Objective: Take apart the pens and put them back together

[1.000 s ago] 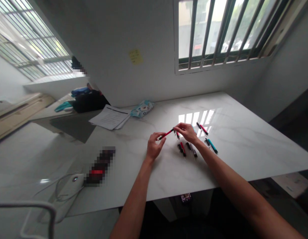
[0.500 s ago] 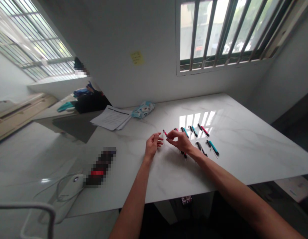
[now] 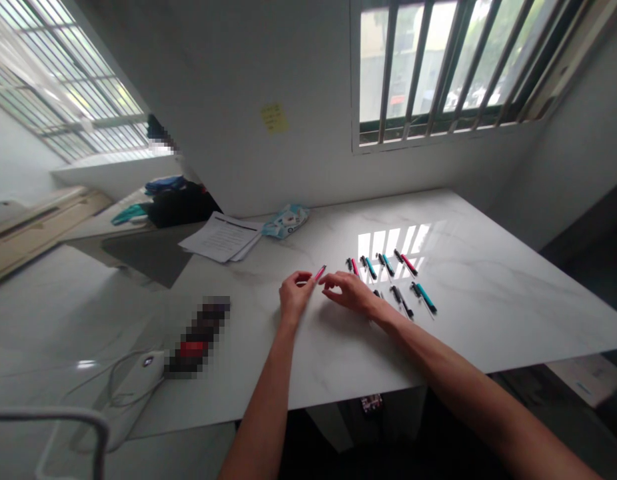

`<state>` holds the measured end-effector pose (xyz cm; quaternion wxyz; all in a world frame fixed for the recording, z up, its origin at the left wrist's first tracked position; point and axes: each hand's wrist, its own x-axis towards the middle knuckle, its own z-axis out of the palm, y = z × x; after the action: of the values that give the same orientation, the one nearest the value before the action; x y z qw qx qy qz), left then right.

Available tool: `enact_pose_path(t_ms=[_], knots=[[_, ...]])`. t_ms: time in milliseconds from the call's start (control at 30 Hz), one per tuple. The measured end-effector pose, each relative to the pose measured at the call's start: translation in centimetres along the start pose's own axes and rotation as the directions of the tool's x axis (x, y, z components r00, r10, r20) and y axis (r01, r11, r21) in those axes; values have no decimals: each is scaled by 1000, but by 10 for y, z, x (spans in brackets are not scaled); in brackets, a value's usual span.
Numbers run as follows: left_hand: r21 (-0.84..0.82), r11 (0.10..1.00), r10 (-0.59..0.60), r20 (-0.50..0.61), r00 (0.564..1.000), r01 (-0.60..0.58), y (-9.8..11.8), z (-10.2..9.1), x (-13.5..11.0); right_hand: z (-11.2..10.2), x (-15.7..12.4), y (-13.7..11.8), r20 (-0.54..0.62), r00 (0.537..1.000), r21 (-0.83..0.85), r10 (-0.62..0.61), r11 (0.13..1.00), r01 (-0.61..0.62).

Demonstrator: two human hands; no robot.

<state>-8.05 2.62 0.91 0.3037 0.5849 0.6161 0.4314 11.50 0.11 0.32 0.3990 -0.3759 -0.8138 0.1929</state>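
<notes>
Head view: we hold a slim, pink-red pen barrel (image 3: 319,272) in our left hand (image 3: 292,297), above the white marble-patterned tabletop (image 3: 468,287).
Our left thumb and fingers pinch the barrel closely, its dark tip slanting up and away from us; our right hand (image 3: 347,290) is half curled, thumb and forefinger parted, grasping nothing we can see, its fingertips just beside the barrel, though we cannot tell whether they touch. Beyond and to the right, pen parts lie in two rows: in the far one, two red barrels (image 3: 409,264) flank two teal barrels (image 3: 371,268); in the near one, we see a grey pen barrel (image 3: 404,304) and a thick teal barrel (image 3: 425,296), our right hand and forearm partly covering the rest.
</notes>
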Motion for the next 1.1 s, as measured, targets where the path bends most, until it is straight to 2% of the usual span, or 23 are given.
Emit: enact_pose_path(t_ms=[67, 167, 300, 433, 667, 833, 1100], knots=[[178, 984, 30, -94, 995, -13, 0, -5, 2, -9, 0, 8, -79, 996, -17, 36, 999, -37], [360, 933, 58, -160, 985, 3, -2, -10, 4, -27, -1, 22, -186, 977, -27, 101, 994, -108], [495, 869, 85, -156, 984, 3, -8, -10, 6, -52, -6, 40, -307, 928, -28, 210, 973, -229], [543, 839, 119, -125, 985, -32, -13, -9, 9, -63, -9, 53, -359, 892, -37, 274, 951, -307], [581, 811, 154, -115, 981, -59, -13, -10, 4, -60, -13, 65, -309, 907, -70, 285, 945, -321], [615, 788, 134, -106, 985, -41, -8, -10, 2, -58, -14, 66, -145, 963, -149, 227, 957, -248], [636, 770, 152, -108, 983, -49, -13, -9, 6, -66, 4, 65, -42, 987, -215, 154, 964, -159]])
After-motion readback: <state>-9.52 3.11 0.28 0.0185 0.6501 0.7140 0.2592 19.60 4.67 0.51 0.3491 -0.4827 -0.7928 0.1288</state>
